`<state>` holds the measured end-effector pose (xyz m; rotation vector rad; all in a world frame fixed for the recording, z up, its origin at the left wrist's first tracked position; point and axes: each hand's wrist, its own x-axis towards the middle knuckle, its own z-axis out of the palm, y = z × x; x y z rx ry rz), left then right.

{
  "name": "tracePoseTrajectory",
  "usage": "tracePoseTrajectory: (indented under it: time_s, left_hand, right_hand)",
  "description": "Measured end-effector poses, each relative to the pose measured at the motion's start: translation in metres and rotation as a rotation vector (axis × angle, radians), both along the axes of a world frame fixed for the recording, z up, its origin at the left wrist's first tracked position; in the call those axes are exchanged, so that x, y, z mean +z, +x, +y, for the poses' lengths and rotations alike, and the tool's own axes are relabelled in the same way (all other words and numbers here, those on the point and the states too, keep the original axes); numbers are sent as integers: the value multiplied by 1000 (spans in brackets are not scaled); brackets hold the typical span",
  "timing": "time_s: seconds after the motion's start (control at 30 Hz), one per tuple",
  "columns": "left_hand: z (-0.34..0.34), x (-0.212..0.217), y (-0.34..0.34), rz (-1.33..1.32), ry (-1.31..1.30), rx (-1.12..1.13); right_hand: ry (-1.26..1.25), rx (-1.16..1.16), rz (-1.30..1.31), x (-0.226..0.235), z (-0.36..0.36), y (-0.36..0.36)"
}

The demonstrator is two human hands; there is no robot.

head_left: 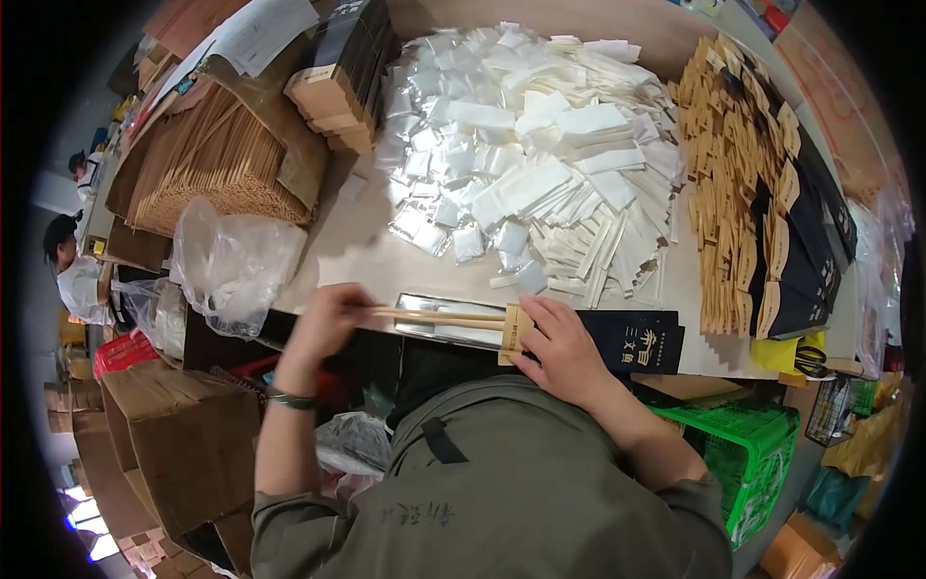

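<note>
My left hand [333,326] is closed on one end of a pair of wooden chopsticks [439,317]. Their other end meets the kraft-coloured opening of a dark blue paper sleeve [637,341]; how far in they reach is hidden. Fingers of my right hand [562,349] grip the sleeve near this opening, over the table's front edge. Beneath the chopsticks lies a shiny metallic strip [453,333]. Just beyond my hands spreads a large pile of small clear packets [468,241] and white paper-wrapped strips [612,193].
A box of stacked chopsticks [217,179] stands at left, beside a crumpled plastic bag [236,261]. Bundled dark sleeves [352,58] sit behind it. Filled sleeves [733,203] are heaped at right, with scissors [810,361] near the corner. A green crate [733,449] stands below.
</note>
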<state>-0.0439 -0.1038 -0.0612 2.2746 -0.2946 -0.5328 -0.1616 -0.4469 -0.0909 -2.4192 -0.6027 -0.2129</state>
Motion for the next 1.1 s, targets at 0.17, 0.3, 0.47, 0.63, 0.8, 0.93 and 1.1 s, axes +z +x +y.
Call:
tracePoseTrajectory:
  time_s: [0.17,0.3,0.47,0.63,0.8,0.93,1.1]
  left_hand:
    - [-107,-16,-44,-378,-182,-23]
    - [-105,-28,-35,-349,-99,293]
    - [-158,-19,-61,63,-433,-34]
    - [-114,9,-46,-710,88,-324]
    - [-79,-13,-37,-888,80,-377]
    - [-87,2,-30,-563,-127,119]
    - [-91,-20,-49,-69,-351,183]
  right_hand:
    - [-26,-15,12,9,10,8]
    - [-63,-95,65,7,7,8]
    - [-45,-78,23,0,3,10]
    - [-11,-37,-164,-5,9,1]
    - [-130,65,-301,83,20,15]
    - [-85,-182,24,188,-109,95]
    - [-390,-531,-439,187,-157,88]
